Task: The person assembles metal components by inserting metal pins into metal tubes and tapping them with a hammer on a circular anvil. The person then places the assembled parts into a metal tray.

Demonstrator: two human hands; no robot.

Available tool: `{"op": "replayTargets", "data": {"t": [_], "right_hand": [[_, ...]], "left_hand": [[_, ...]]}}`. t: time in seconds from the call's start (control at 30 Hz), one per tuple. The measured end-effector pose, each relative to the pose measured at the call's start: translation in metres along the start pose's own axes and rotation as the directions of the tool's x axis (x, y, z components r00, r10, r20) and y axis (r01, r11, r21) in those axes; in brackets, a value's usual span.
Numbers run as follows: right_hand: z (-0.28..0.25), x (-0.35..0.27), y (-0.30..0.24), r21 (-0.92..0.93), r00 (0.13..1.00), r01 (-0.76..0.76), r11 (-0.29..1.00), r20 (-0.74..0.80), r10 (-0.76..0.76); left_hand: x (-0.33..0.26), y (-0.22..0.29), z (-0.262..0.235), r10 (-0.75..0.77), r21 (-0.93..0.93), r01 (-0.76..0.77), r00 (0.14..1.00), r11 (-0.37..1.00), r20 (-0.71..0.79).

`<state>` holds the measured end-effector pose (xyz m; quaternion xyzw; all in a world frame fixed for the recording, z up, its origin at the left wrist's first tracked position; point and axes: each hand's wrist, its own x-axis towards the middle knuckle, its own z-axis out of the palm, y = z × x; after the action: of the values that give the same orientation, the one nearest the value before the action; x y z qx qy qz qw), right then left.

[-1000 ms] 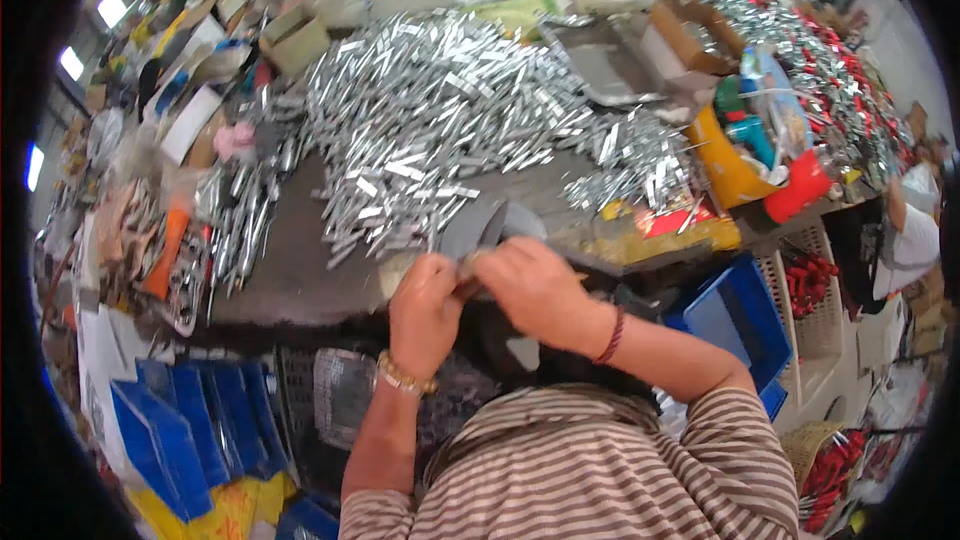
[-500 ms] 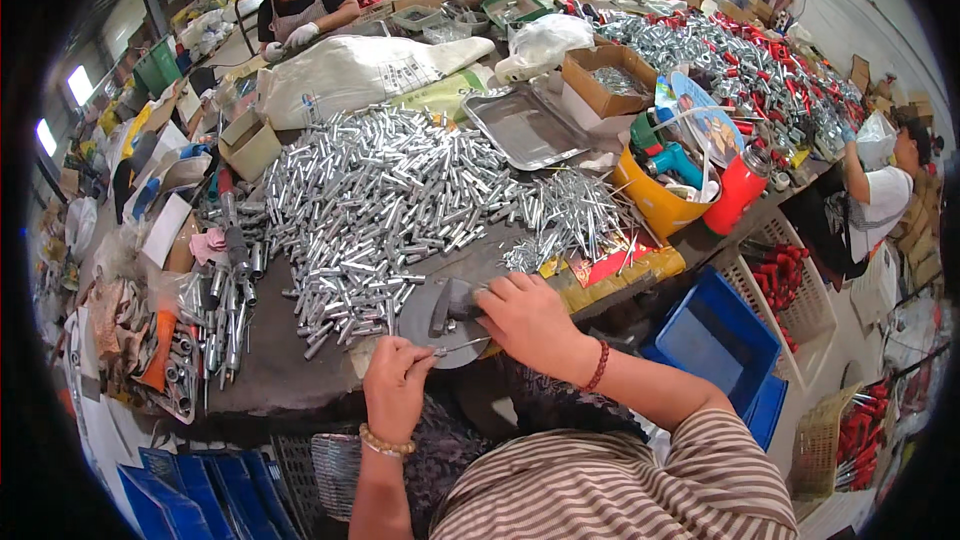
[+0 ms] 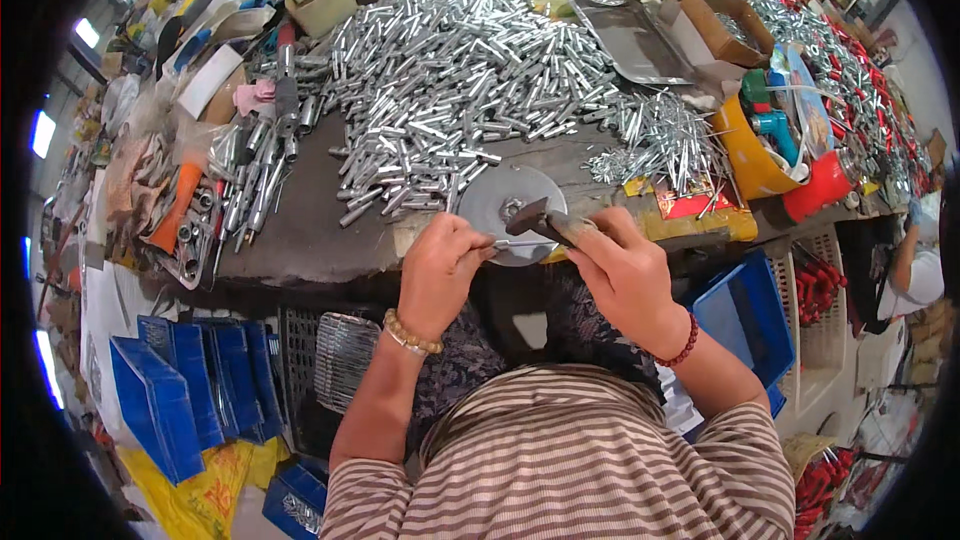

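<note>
My left hand (image 3: 440,270) pinches a thin metal rod (image 3: 522,243), which points to the right over the near rim of a round grey metal disc (image 3: 485,202). My right hand (image 3: 628,275) is closed round the short handle of a hammer (image 3: 530,217). The dark hammer head is over the right part of the disc, just above the rod; whether they touch I cannot tell. A small metal piece (image 3: 512,207) shows at the middle of the disc. Beyond it spreads a big heap of silvery metal tubes (image 3: 450,90).
Thin metal rods (image 3: 670,140) are piled to the right, before a yellow bucket (image 3: 755,155) and a red bottle (image 3: 820,185). A metal tray (image 3: 635,40) lies farther back. Sockets and tools (image 3: 255,170) crowd the left. Blue bins (image 3: 160,400) stand below the bench edge.
The view has tilted down and shifted, so the bench appears higher. Relative to the disc, my right hand has drawn the hammer to the right. My left hand still pinches the rod.
</note>
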<state>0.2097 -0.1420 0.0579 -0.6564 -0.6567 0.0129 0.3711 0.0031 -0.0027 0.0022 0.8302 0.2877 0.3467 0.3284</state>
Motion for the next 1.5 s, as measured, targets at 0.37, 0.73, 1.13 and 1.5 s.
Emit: {"op": "replayTargets", "data": {"t": [0.37, 0.73, 1.13, 1.5], "right_hand": [[0.018, -0.005, 0.000, -0.080, 0.996, 0.074, 0.994, 0.055, -0.070], [0.022, 0.009, 0.002, -0.256, 0.986, 0.120, 0.959, 0.140, -0.086], [0.031, -0.021, -0.014, 0.273, 0.808, -0.470, 0.840, 0.517, 0.284], [0.052, -0.029, -0.046, 0.401, 0.779, -0.570, 0.717, 0.543, 0.315]], "left_hand": [[-0.003, -0.001, -0.004, 0.001, 0.005, -0.001, 1.000, 1.000, 0.006], [-0.007, 0.000, -0.004, -0.072, -0.050, 0.073, 0.997, 0.996, 0.035], [-0.053, 0.021, 0.028, -0.493, -0.460, 0.394, 0.862, 0.796, -0.116], [-0.067, 0.030, 0.018, -0.649, -0.777, 0.451, 0.758, 0.439, 0.073]]}}
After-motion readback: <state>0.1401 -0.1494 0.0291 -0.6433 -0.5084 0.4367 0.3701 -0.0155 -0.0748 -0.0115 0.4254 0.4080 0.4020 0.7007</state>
